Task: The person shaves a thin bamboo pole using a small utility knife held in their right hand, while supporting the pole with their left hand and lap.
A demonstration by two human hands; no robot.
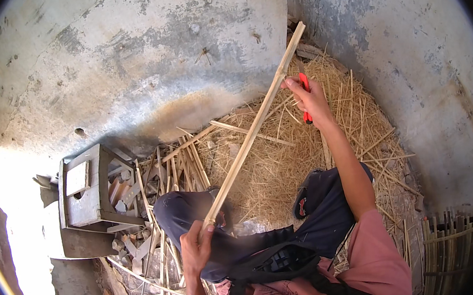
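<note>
A long pale split bamboo strip point(253, 129) slants up and away to the right across my lap, with a raised joint near its far end. My left hand point(195, 249) is closed round its near end, above my left thigh. Close to the joint, my right hand point(313, 101) grips a red utility knife point(304, 82) with black parts. The knife's blade points away from me, beside the strip. My right thumb and fingertips meet the strip's edge; whether they pinch it is hard to tell.
Thin shavings point(267, 173) heap between and beyond my knees. Several loose bamboo strips point(192, 163) lie to the left, near a wooden box-like frame point(85, 187). A worn plaster wall point(153, 53) rises ahead. A woven basket point(454, 246) stands at the lower right.
</note>
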